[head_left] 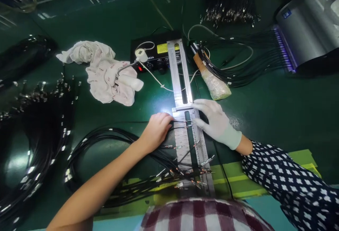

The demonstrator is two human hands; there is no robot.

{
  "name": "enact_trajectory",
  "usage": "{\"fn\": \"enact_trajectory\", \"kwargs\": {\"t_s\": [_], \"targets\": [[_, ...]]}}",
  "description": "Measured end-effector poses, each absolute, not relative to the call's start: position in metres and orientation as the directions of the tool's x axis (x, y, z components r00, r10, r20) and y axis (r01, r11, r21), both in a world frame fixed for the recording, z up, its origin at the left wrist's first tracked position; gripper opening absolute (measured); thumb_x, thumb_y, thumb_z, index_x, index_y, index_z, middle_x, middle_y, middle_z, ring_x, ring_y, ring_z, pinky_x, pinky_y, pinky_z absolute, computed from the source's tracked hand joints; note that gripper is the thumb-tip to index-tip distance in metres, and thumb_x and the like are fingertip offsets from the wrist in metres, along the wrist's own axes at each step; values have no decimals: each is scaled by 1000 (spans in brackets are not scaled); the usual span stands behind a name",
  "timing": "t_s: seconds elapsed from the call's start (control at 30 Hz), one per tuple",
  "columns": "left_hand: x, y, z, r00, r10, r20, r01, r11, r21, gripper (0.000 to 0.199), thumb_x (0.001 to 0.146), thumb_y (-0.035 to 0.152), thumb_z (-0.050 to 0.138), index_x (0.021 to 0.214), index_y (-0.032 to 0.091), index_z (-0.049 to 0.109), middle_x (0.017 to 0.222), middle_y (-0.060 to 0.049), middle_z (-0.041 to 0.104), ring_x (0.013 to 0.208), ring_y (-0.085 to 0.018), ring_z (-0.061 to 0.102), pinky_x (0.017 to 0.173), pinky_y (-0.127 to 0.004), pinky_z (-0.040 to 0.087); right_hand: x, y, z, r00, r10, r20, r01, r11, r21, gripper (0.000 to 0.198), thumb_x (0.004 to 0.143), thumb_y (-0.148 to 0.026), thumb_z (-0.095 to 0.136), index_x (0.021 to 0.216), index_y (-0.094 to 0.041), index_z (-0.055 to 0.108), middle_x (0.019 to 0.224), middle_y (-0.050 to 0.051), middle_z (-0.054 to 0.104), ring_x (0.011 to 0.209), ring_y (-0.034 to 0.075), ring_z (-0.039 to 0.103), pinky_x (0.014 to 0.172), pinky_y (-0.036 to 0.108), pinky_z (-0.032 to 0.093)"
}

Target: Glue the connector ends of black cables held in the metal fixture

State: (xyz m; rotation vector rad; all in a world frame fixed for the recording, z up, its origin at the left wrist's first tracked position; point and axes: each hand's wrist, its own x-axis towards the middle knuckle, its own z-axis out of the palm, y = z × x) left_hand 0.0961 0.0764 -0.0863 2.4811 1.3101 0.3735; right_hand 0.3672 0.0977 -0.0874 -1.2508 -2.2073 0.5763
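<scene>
My bare left hand (pixel 157 132) is closed at the left edge of a slotted metal measuring jig (pixel 182 140), its fingertips pinching a thin black cable (pixel 180 127). The cable's tip lies across the jig's slot, just below a metal crossbar (pixel 182 109). On the other side, my right hand (pixel 217 121), in a white glove, has its fingers stretched out and thumb apart; the fingertips rest by the crossbar's right end. More black cables with metal terminals (pixel 180 184) lie over the jig's near end. Their coiled bundle (pixel 102 135) loops off to the left.
Behind the jig stands a black control box (pixel 156 60). White cloths (pixel 106 72) lie left of it. To the right are a plastic-wrapped handle (pixel 215 84) and a grey machine (pixel 304 26) with cables running to it. Cable bundles (pixel 39 107) cover the left side.
</scene>
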Motion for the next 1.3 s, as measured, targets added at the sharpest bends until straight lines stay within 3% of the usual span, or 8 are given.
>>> {"fn": "enact_trajectory", "kwargs": {"t_s": [0.2, 0.6, 0.83, 0.9, 1.0, 1.07, 1.17, 1.3], "targets": [[95, 89, -90, 561, 803, 202, 623, -570, 535, 24, 100, 19, 41, 111, 19, 62, 95, -6, 60, 89, -16, 57, 79, -27, 48, 393, 98, -95, -325, 926, 194, 626, 364, -690, 30, 97, -29, 52, 126, -24, 58, 130, 8, 59, 125, 28, 52, 109, 52, 41], [96, 105, -84, 715, 637, 287, 555, -768, 319, 33, 95, 7, 42, 119, 15, 63, 96, -9, 61, 86, -16, 57, 73, -26, 49, 390, 100, -93, -353, 926, 134, 638, 343, -689, 22, 97, -28, 54, 117, -26, 62, 128, 6, 61, 123, 28, 54, 107, 52, 43], [97, 103, -88, 655, 701, 282, 530, -692, 490, 27, 95, 8, 48, 117, 15, 61, 101, -8, 62, 94, -14, 59, 82, -26, 50, 388, 99, -94, -357, 925, 134, 656, 350, -669, 21, 97, -27, 55, 116, -25, 63, 126, 5, 62, 121, 27, 55, 105, 52, 43], [93, 98, -90, 653, 707, 270, 562, -692, 453, 30, 96, 9, 47, 120, 19, 62, 106, -8, 60, 99, -16, 57, 85, -30, 47, 389, 99, -95, -355, 925, 136, 658, 350, -667, 20, 96, -27, 56, 115, -25, 63, 126, 5, 62, 121, 27, 55, 105, 52, 43], [86, 87, -95, 628, 734, 259, 683, -679, 268, 36, 96, 11, 47, 125, 25, 63, 105, -9, 57, 98, -21, 51, 85, -38, 41, 390, 100, -95, -364, 922, 135, 659, 357, -662, 20, 97, -28, 56, 115, -26, 64, 125, 5, 63, 121, 28, 55, 105, 53, 43], [85, 81, -97, 612, 753, 242, 735, -655, 177, 40, 96, 12, 45, 129, 25, 62, 95, -8, 55, 89, -21, 47, 79, -38, 37, 389, 101, -96, -369, 917, 154, 656, 374, -655, 19, 97, -28, 56, 114, -25, 64, 124, 5, 64, 119, 28, 56, 105, 52, 43], [86, 78, -92, 615, 770, 169, 751, -637, 172, 41, 98, 14, 42, 133, 26, 59, 87, -7, 54, 82, -20, 43, 74, -36, 32, 384, 98, -95, -413, 870, 269, 620, 485, -617, 21, 98, -27, 54, 117, -24, 64, 126, 6, 64, 119, 27, 56, 105, 50, 42], [83, 69, -67, 601, 799, 18, 730, -558, 395, 31, 100, 25, 45, 129, 21, 56, 106, -8, 61, 96, -21, 50, 89, -40, 36, 372, 86, -95, -648, 673, 356, 460, 719, -521, 29, 100, -28, 50, 128, -24, 60, 130, 4, 65, 129, 29, 49, 116, 59, 24]]}}
